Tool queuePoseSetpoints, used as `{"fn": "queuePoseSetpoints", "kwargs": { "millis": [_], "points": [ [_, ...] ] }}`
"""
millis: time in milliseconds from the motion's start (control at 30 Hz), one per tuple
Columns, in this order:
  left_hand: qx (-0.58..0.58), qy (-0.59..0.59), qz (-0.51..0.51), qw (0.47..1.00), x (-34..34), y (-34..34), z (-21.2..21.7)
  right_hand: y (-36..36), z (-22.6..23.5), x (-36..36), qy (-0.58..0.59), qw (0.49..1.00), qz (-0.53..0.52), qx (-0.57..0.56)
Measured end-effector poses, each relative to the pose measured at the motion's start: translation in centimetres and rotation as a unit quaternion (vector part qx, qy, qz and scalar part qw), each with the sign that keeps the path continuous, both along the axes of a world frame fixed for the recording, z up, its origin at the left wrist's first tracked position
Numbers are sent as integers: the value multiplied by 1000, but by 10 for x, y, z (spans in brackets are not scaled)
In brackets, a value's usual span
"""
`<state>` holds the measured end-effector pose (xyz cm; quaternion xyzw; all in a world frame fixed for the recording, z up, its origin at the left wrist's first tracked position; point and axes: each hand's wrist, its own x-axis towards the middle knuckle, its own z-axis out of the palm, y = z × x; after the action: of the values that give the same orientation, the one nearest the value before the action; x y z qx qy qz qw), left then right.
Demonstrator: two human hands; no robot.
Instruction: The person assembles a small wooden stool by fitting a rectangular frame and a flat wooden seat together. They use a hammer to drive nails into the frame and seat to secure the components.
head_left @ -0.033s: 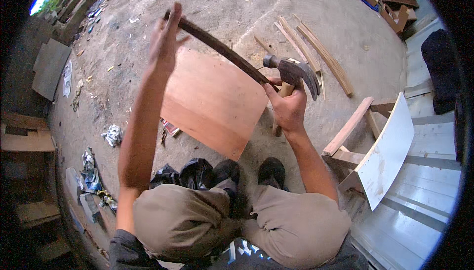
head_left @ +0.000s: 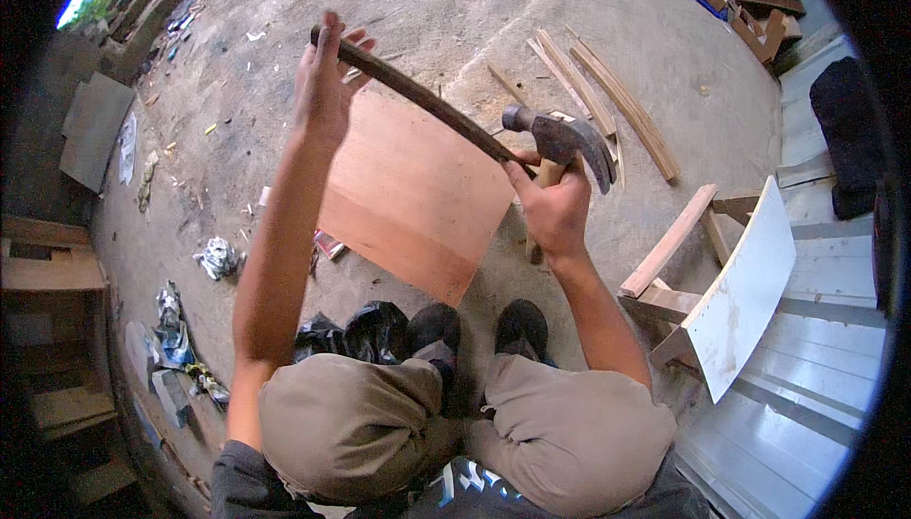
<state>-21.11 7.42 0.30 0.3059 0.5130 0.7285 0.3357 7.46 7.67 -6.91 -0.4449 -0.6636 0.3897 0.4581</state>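
A long dark strip [head_left: 418, 92], apparently wood, slants across in front of me above a reddish plywood sheet [head_left: 408, 177]. My left hand [head_left: 325, 92] is at its upper left end, which passes between the thumb and loosely stretched fingers. My right hand [head_left: 558, 206] grips a claw hammer [head_left: 560, 139] by its wooden handle, just below the dark metal head. The strip's lower end also sits by the thumb of that hand. A thin nail-like piece shows near the hammer's face, too small to be sure.
Several wooden strips [head_left: 622, 111] lie on the concrete floor beyond the hammer. To the right stands a wooden frame with a white panel [head_left: 745, 291], beside corrugated metal sheeting [head_left: 807, 358]. A black plastic bag [head_left: 375, 329] lies by my feet; crumpled litter [head_left: 218, 258] is at left.
My left hand has shifted slightly right and down at the strip's end, its fingers now showing beyond the strip. The right hand and hammer have hardly moved.
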Motion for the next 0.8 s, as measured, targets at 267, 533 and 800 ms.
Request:
{"fn": "queuePoseSetpoints", "kwargs": {
  "millis": [267, 533, 800],
  "points": [
    [-77, -230, 18, 970, 57, 53, -45, -46, 13, 47, -79, 993, 77, -37],
    [-128, -177, 40, 975, 64, 67, -92, -55, 26, 60, -117, 986, 117, -34],
    [-139, -188, 60, 970, 66, 71, -91, -40, 39, 58, -278, 944, 177, 3]
  ]
}}
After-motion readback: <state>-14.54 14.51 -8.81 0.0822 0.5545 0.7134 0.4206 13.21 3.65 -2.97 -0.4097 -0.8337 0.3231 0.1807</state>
